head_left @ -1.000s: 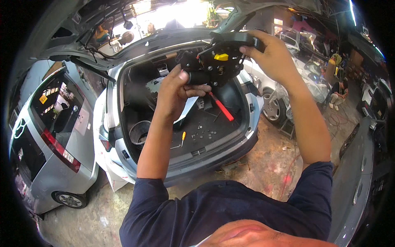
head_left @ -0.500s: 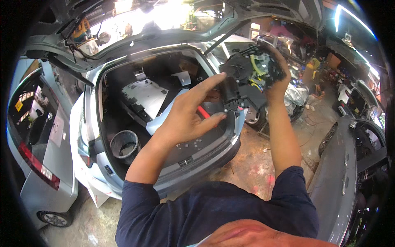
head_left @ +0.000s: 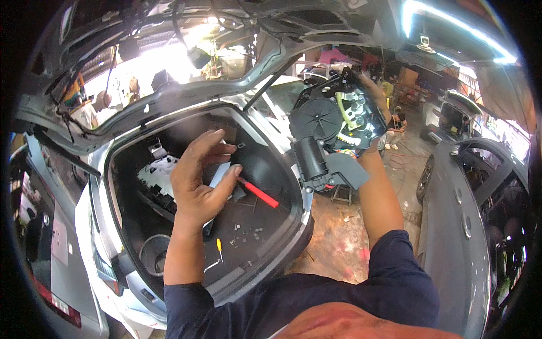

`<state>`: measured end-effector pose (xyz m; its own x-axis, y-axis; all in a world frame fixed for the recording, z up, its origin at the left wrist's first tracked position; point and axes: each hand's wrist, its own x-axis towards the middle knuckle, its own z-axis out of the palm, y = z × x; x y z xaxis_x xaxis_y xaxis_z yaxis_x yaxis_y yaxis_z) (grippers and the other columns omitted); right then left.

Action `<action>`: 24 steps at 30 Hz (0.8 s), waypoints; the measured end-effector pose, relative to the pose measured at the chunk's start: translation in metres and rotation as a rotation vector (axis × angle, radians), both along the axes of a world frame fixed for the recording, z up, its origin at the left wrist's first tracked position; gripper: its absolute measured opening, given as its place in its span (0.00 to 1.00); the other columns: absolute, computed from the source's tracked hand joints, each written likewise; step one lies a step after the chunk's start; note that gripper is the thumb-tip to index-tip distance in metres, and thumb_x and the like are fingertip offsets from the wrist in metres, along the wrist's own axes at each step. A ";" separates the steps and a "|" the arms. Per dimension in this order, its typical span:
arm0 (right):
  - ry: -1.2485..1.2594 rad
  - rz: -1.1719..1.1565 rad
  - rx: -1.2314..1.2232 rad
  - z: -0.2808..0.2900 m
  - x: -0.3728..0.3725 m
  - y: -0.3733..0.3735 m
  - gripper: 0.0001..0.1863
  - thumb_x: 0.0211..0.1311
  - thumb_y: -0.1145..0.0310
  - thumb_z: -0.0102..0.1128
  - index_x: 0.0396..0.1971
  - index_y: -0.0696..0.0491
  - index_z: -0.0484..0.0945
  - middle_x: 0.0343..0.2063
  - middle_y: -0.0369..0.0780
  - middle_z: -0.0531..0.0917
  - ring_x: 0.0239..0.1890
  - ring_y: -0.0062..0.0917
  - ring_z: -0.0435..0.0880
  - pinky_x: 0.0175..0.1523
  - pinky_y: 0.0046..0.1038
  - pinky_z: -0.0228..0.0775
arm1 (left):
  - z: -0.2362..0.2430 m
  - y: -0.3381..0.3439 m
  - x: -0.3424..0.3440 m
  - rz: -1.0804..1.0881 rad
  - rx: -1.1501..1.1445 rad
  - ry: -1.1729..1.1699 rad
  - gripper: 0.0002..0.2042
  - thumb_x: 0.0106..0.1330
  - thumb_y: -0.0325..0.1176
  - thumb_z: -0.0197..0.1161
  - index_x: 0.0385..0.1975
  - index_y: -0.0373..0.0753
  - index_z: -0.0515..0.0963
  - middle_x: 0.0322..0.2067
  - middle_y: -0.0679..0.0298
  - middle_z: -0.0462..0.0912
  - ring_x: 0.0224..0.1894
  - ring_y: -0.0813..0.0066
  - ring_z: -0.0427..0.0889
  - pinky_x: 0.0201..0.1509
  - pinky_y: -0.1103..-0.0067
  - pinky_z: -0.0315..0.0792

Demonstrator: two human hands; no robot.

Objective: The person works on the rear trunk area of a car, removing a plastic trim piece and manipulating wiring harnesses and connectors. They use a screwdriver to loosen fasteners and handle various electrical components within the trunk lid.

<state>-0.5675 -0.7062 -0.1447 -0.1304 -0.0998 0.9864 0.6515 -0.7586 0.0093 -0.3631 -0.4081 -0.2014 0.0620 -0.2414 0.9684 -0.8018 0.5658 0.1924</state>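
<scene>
Up at the right, my right hand (head_left: pixel 374 91) grips a black latch mechanism (head_left: pixel 316 118) from behind, my fingers partly hidden by it. The part has a round housing, a cylindrical motor, pale gears and a yellow-green lever facing me. My left hand (head_left: pixel 197 178) is off the part, left of it over the car's boot, with curled fingers apart and nothing in them. Below and behind that hand, a red-handled tool (head_left: pixel 258 193) lies in the boot, along with a yellow-handled screwdriver (head_left: pixel 219 246) and several small fasteners (head_left: pixel 248 230).
The raised tailgate (head_left: pixel 164 93) arches overhead. A grey bucket (head_left: pixel 154 254) sits at the boot's left. A silver car (head_left: pixel 59 248) stands to the left, a dark grey car (head_left: pixel 451 226) close on the right. A person (head_left: pixel 398 121) is low in the background beyond my right arm.
My left hand has let go of the mechanism and drawn away to the left and down. My right hand has turned the part over, showing its geared face, and moved it slightly lower.
</scene>
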 end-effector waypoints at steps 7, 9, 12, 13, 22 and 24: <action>0.008 -0.113 0.042 0.010 -0.006 0.011 0.21 0.67 0.70 0.60 0.57 0.63 0.81 0.54 0.44 0.85 0.56 0.28 0.84 0.65 0.30 0.71 | 0.021 -0.005 0.003 0.055 -0.097 -0.089 0.28 0.55 0.20 0.74 0.59 0.33 0.78 0.53 0.52 0.83 0.49 0.68 0.87 0.50 0.75 0.82; 0.017 -0.104 0.080 0.011 -0.009 0.011 0.20 0.65 0.73 0.63 0.56 0.62 0.82 0.54 0.43 0.86 0.55 0.27 0.84 0.64 0.29 0.72 | 0.024 -0.008 0.000 0.068 -0.080 -0.135 0.27 0.55 0.21 0.74 0.59 0.33 0.78 0.53 0.52 0.83 0.48 0.68 0.87 0.50 0.76 0.82; 0.011 -0.246 0.068 0.013 -0.016 0.011 0.19 0.60 0.78 0.67 0.52 0.60 0.83 0.50 0.41 0.87 0.53 0.25 0.85 0.61 0.28 0.73 | 0.024 -0.016 -0.004 0.013 -0.056 -0.159 0.29 0.56 0.23 0.75 0.61 0.34 0.77 0.56 0.51 0.81 0.52 0.66 0.85 0.52 0.75 0.81; -0.013 -0.311 0.067 0.015 -0.017 0.014 0.18 0.58 0.80 0.69 0.51 0.59 0.84 0.48 0.41 0.88 0.51 0.23 0.86 0.60 0.28 0.74 | 0.026 -0.018 -0.008 0.020 -0.026 -0.153 0.31 0.56 0.25 0.76 0.63 0.34 0.75 0.57 0.50 0.80 0.54 0.65 0.84 0.53 0.73 0.81; 0.053 -0.899 0.028 0.051 -0.025 0.083 0.14 0.58 0.60 0.74 0.42 0.49 0.88 0.23 0.43 0.87 0.25 0.37 0.89 0.34 0.33 0.78 | 0.058 -0.090 -0.022 -0.355 0.078 0.249 0.30 0.63 0.33 0.75 0.64 0.34 0.73 0.59 0.56 0.79 0.58 0.66 0.79 0.64 0.70 0.73; 0.125 -1.055 0.033 0.057 -0.025 0.088 0.14 0.59 0.56 0.73 0.42 0.47 0.89 0.23 0.43 0.87 0.25 0.41 0.88 0.34 0.36 0.78 | 0.070 -0.099 -0.025 -0.440 0.052 0.384 0.26 0.67 0.34 0.73 0.62 0.33 0.75 0.57 0.59 0.81 0.57 0.70 0.79 0.63 0.73 0.72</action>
<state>-0.5925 -0.6177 -0.0875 -0.0645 -0.0220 0.9977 -0.3411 -0.9391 -0.0428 -0.3881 -0.5070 -0.1314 0.2894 -0.3710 0.8824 -0.3609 0.8115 0.4596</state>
